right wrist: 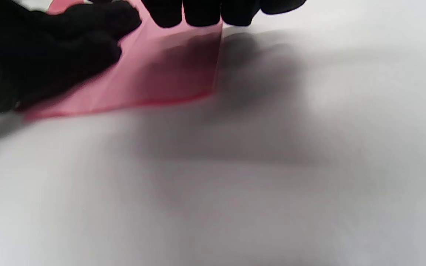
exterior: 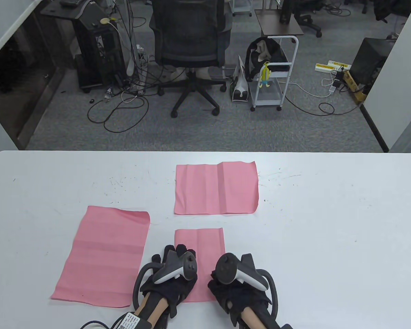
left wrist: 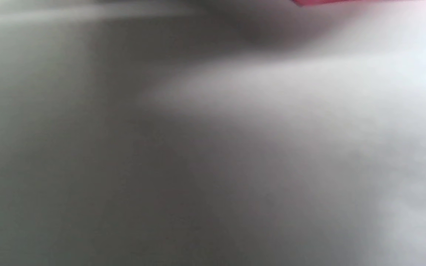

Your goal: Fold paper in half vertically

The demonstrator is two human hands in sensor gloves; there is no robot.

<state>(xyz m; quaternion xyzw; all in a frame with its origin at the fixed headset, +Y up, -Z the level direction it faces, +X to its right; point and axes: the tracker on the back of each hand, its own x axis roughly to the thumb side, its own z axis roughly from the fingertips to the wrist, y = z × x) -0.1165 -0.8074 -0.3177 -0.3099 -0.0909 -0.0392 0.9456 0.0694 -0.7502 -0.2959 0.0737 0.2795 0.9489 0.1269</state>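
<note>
Folded pink paper point(exterior: 199, 253) lies under both hands' fingers point(right wrist: 202, 13); fingers pressing flat, outstretched.

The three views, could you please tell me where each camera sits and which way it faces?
Table view: above the near edge, looking down over the table toward the office; left hand and right hand rest on the narrow pink paper.
Left wrist view: just over blurred tabletop; no hand.
Right wrist view: low, gloved fingers on paper.
Shared: that pink paper.
</note>
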